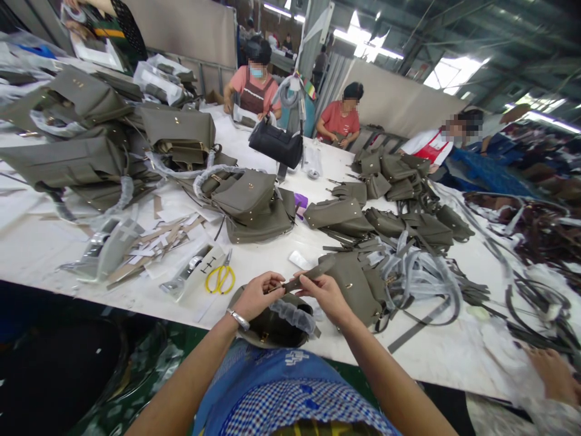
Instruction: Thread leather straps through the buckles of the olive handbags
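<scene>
Both my hands hold a narrow olive-grey strap [313, 272] above an open bag [276, 329] at the table's near edge. My left hand [260, 294], with a silver band at the wrist, is closed on the strap's left end. Farther along it, my right hand [325, 293] pinches the strap between thumb and fingers. The bag's handle [290, 315] is wrapped in whitish film and lies across the opening. Right of my right hand lies another olive-grey bag [358, 287] with a small gold fitting. Yellow-handled scissors [220, 279] rest left of my left hand.
Olive-grey bags [254, 200] are heaped at left and right. Film-wrapped straps [422, 278] lie right of my hands; card strips [167, 239] and plastic packets [193, 272] lie left. A black bag [276, 143] stands farther back. Several people work around the white table [254, 263].
</scene>
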`<state>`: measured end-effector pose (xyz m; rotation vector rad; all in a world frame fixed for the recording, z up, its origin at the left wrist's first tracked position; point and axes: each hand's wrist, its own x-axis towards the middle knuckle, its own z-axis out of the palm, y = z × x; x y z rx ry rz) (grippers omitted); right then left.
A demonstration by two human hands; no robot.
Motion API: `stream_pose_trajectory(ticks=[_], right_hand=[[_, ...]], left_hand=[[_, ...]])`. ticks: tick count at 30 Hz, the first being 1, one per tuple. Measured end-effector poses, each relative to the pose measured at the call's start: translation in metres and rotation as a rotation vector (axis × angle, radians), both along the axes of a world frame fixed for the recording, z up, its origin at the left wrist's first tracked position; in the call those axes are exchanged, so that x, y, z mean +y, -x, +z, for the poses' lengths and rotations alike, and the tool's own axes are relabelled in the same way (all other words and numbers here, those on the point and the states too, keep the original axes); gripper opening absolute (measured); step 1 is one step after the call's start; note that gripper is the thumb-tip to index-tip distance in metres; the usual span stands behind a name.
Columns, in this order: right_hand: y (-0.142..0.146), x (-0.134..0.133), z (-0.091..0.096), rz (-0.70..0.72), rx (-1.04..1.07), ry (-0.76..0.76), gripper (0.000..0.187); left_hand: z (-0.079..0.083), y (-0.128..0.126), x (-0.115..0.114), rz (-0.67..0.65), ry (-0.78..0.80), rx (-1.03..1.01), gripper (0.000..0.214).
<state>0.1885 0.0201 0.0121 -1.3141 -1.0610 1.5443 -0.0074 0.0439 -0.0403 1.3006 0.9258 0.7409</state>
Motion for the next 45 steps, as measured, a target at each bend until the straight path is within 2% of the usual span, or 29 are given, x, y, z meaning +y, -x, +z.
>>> stream_pose_trajectory(ticks=[3,6,11,18,22,33,39,41,45], right_hand=[[0.001,-0.003,-0.011,-0.119,0.176,0.128,0.032],[0.005,-0.005,-0.017,-0.161,0.262,0.192,0.031],[0.010,-0.006,-0.023,-0.171,0.050,0.020,0.036],[0.009,-0.004,-0.021,-0.077,-0.273,-0.206,0.033],[0.007,-0.002,-0.021,-0.075,-0.316,-0.215,0.035],[0.001,0.004,-0.024,-0.045,-0.191,-0.122,0.041],[0.004,0.004,-0.012,-0.055,-0.345,-0.201,0.029],[0.004,0.004,-0.010,-0.040,-0.316,-0.161,0.029],[0.000,0.007,-0.018,-0.049,-0.034,0.052,0.036]], left_hand=[[0.000,0.002,-0.001,0.004,0.071,-0.110,0.035],[-0.001,0.004,-0.002,0.011,0.149,-0.189,0.038],[-0.007,0.006,-0.003,0.045,0.196,-0.168,0.039],[-0.015,0.001,0.002,0.038,0.090,-0.023,0.034],[-0.015,0.000,0.006,0.011,0.065,-0.001,0.035],[-0.009,-0.002,0.010,0.009,0.105,-0.032,0.035],[-0.011,-0.004,0.012,0.006,0.105,-0.030,0.037],[-0.011,-0.003,0.012,-0.005,0.115,-0.041,0.038],[-0.011,0.001,0.011,-0.012,0.173,-0.103,0.042]])
